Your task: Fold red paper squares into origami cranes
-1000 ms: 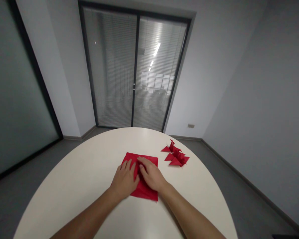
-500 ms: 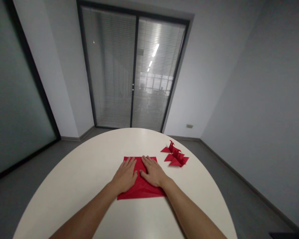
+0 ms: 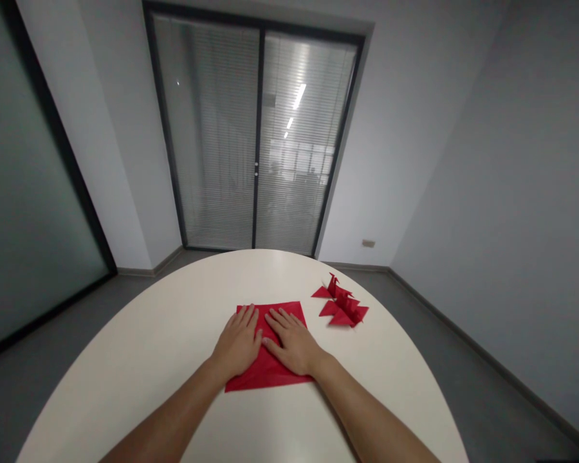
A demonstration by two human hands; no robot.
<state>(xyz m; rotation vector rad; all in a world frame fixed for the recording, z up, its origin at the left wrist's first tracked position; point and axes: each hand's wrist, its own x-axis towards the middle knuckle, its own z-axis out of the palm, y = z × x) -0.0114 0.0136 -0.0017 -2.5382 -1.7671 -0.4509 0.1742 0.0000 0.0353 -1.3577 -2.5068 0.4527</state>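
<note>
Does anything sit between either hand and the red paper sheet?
Nothing visible does. The left hand and the right hand both lie flat on the red paper sheet. The folded red paper figures sit apart, off to its right.

Folded red figures (image 3: 341, 305) lie on the white table (image 3: 149, 341), glass doors (image 3: 255, 135) beyond.

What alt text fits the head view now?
Left hand and right hand rest flat, side by side, on a red paper sheet on a rounded white table. Folded red paper figures lie just right of it; glass doors with blinds stand behind.
</note>
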